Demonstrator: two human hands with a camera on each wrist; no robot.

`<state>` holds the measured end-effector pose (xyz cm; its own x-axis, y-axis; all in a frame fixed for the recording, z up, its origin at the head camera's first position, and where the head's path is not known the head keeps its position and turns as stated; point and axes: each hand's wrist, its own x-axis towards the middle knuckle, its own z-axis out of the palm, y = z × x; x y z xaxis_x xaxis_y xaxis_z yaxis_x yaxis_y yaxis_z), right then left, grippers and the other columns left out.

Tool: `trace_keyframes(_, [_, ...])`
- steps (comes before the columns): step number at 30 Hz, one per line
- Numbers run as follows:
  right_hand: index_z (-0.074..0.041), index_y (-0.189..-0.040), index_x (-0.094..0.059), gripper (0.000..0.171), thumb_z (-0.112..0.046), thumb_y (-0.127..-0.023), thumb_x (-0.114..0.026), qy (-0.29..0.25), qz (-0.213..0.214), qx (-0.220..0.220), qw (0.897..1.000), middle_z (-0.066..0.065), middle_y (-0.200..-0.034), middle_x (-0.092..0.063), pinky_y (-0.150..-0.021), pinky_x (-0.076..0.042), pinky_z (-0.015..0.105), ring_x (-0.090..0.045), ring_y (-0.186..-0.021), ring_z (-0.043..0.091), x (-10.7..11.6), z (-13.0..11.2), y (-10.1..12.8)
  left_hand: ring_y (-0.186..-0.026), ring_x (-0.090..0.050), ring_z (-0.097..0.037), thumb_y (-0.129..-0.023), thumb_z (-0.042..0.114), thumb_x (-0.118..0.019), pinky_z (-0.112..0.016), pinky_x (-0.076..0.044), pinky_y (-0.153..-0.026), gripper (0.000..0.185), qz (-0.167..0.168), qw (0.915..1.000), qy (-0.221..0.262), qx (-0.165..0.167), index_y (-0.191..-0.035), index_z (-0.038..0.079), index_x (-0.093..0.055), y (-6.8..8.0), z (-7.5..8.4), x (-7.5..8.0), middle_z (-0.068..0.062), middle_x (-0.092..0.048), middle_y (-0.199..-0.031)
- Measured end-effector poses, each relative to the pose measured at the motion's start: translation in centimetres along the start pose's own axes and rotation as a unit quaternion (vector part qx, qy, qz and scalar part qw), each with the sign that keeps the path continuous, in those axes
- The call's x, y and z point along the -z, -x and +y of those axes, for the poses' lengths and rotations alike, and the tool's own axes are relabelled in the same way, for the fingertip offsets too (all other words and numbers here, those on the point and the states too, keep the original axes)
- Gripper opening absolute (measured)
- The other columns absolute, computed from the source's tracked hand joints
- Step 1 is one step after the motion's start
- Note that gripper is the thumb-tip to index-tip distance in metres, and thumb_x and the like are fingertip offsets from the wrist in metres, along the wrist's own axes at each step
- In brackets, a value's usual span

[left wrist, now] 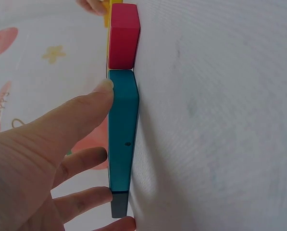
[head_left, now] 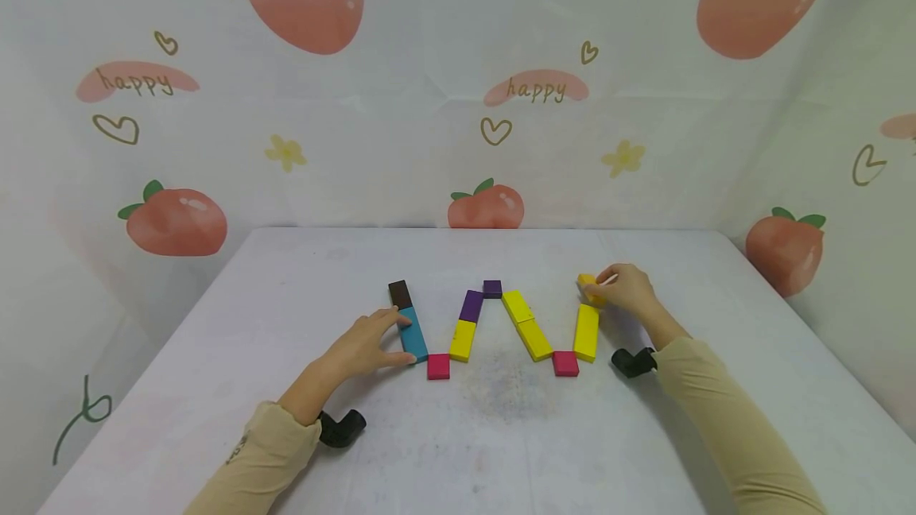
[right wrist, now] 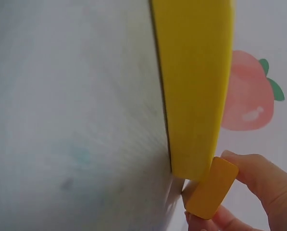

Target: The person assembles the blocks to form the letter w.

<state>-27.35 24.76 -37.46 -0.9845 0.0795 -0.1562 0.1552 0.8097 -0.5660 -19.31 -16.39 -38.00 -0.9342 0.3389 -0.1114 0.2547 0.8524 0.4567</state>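
Note:
Wooden-looking blocks form a zigzag row on the white table. My right hand [head_left: 628, 292] pinches an orange-yellow block [head_left: 587, 280] at the far end of a yellow block [head_left: 587, 332]; in the right wrist view the orange-yellow block [right wrist: 213, 187] is tilted against the yellow one's end. My left hand [head_left: 361, 344] lies spread beside a blue block [head_left: 413, 338], its thumb touching the near end and its fingers by the far end. A dark brown block [head_left: 400, 294] adjoins the blue one. The left wrist view shows a red block [left wrist: 124, 36] beyond the thumb.
Between the hands run a red block [head_left: 439, 366], a yellow block [head_left: 463, 342], two purple blocks [head_left: 471, 306], two long yellow blocks [head_left: 534, 338] and another red block [head_left: 565, 364]. Black devices [head_left: 343, 428] hang under both wrists. A fruit-printed cloth [head_left: 401, 149] stands behind the table.

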Motion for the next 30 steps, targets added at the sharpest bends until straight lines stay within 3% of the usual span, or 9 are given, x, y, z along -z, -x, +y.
trace_keyframes(9, [0.004, -0.102, -0.056, 0.045, -0.035, -0.083, -0.066, 0.017, 0.004, 0.010, 1.000, 0.019, -0.098, -0.053, -0.061, -0.040, 0.022, -0.050, -0.081, 0.024, -0.2, -0.2, 0.0, -0.124, -0.043, -0.042, -0.080, 0.036, -0.072, -0.055, -0.043, -0.098, 0.056, 0.002, 1.0000, -0.003, -0.003, -0.127, 0.012, -0.053, -0.1, -0.1, -0.1, -0.021, -0.037, -0.146])
trace_keyframes(16, [0.004, -0.105, -0.054, 0.049, -0.039, -0.083, -0.065, 0.026, -0.013, 0.000, 1.000, 0.017, -0.094, -0.054, -0.060, -0.041, 0.022, -0.051, -0.077, 0.022, -0.1, -0.2, 0.2, -0.124, -0.043, -0.042, -0.080, 0.036, -0.072, -0.055, -0.042, -0.100, 0.056, 0.003, 1.0000, -0.001, -0.008, -0.127, 0.011, -0.053, -0.1, 0.0, 0.0, -0.021, -0.037, -0.146])
trace_keyframes(19, [0.004, -0.110, -0.053, 0.052, -0.040, -0.085, -0.064, 0.033, -0.019, 0.008, 0.999, 0.021, -0.101, -0.056, -0.065, -0.043, 0.027, -0.053, -0.083, 0.026, 0.2, -0.1, 0.2, -0.125, -0.042, -0.042, -0.080, 0.036, -0.071, -0.055, -0.042, -0.100, 0.057, 0.002, 1.0000, -0.002, -0.009, -0.127, 0.011, -0.053, 0.0, 0.0, 0.0, -0.021, -0.037, -0.146])
trace_keyframes(25, [0.002, -0.125, -0.047, 0.050, -0.032, -0.090, -0.059, 0.020, -0.040, 0.040, 0.998, 0.029, -0.121, -0.051, -0.086, -0.049, 0.045, -0.051, -0.102, 0.038, 0.7, 0.2, -0.2, -0.124, -0.043, -0.041, -0.080, 0.037, -0.071, -0.055, -0.043, -0.099, 0.056, 0.002, 1.0000, -0.004, -0.005, -0.127, 0.011, -0.053, 0.1, 0.1, 0.1, -0.021, -0.037, -0.146])
trace_keyframes(30, [0.000, -0.131, -0.044, 0.050, -0.028, -0.091, -0.057, 0.020, -0.073, 0.045, 0.996, 0.030, -0.123, -0.050, -0.088, -0.049, 0.047, -0.051, -0.102, 0.038, 0.6, 0.4, -0.7, -0.124, -0.043, -0.041, -0.080, 0.036, -0.072, -0.055, -0.043, -0.099, 0.056, 0.002, 1.0000, -0.004, -0.003, -0.127, 0.011, -0.053, 0.2, 0.2, 0.1, -0.021, -0.037, -0.146])
